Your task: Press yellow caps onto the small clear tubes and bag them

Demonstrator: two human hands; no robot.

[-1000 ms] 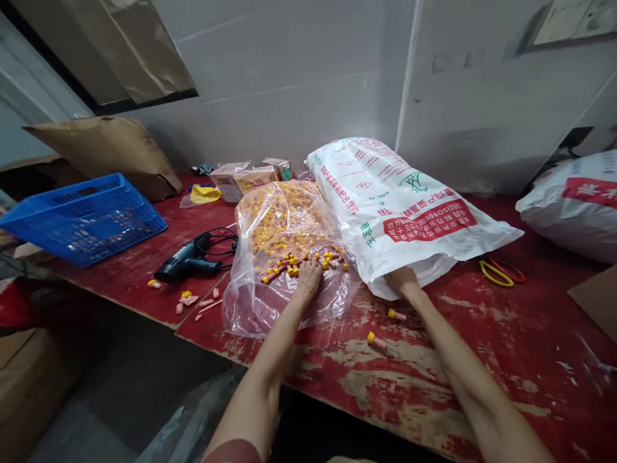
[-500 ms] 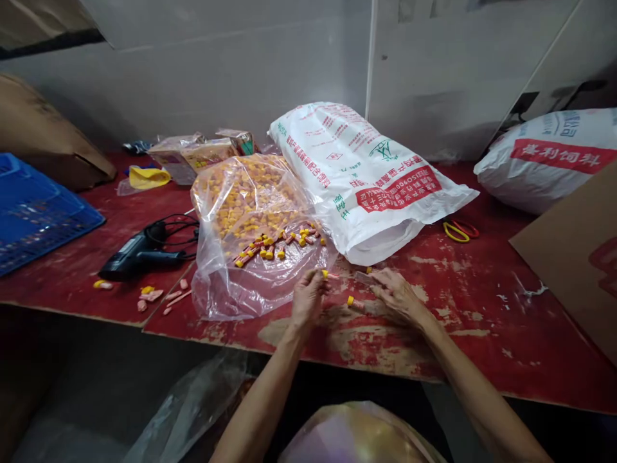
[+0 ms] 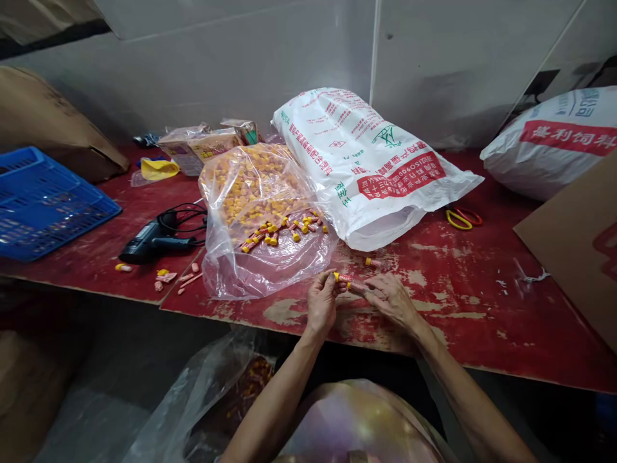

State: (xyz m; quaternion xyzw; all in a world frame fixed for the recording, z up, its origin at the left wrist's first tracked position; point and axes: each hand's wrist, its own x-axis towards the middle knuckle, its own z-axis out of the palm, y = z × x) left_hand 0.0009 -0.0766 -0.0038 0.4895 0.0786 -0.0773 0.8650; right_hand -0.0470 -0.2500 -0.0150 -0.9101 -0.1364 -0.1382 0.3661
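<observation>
My left hand [image 3: 322, 305] is closed in a pinch on a small pink tube with a yellow cap [image 3: 341, 278], just over the table's front part. Close against it lies a second yellow-capped tube [image 3: 357, 287], its far end between the fingertips of my right hand [image 3: 393, 298]. Whether a clear sleeve surrounds these tubes is too small to make out. Behind my hands another capped tube [image 3: 375, 262] rests on the table. A clear plastic bag [image 3: 226, 273] full of such tubes lies open beyond my left hand, with several loose tubes [image 3: 272, 235] at its mouth.
The worn red table [image 3: 463, 334] also bears a white printed sack [image 3: 357, 154], a heat gun [image 3: 149, 243], yellow-and-red scissors [image 3: 460, 218] and a blue crate [image 3: 53, 206]. A cardboard box [image 3: 573, 238] stands at right. Below the edge hangs another clear bag [image 3: 193, 392].
My two hands have come closer together, bringing the tubes side by side. The tube that lay between them on the table is now at my right fingertips. The view has shifted slightly.
</observation>
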